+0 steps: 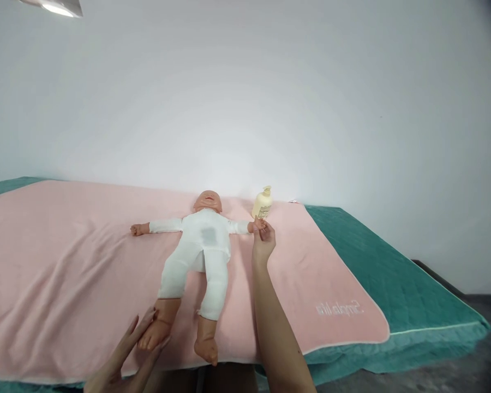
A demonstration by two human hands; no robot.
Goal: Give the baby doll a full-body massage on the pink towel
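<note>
A baby doll (200,245) in a white bodysuit lies on its back on a pink towel (65,262), arms spread wide, head toward the wall. My left hand (141,341) cups the doll's left-side foot near the bed's front edge, fingers curled around it. My right hand (264,240) reaches far across and pinches the doll's small hand on the right. A pale yellow pump bottle (262,203) stands just behind that hand.
The pink towel covers most of a teal quilted mattress (372,256), which shows bare on the right and at the far left. A plain white wall (245,98) rises directly behind the bed. Dark floor (474,365) lies at the lower right.
</note>
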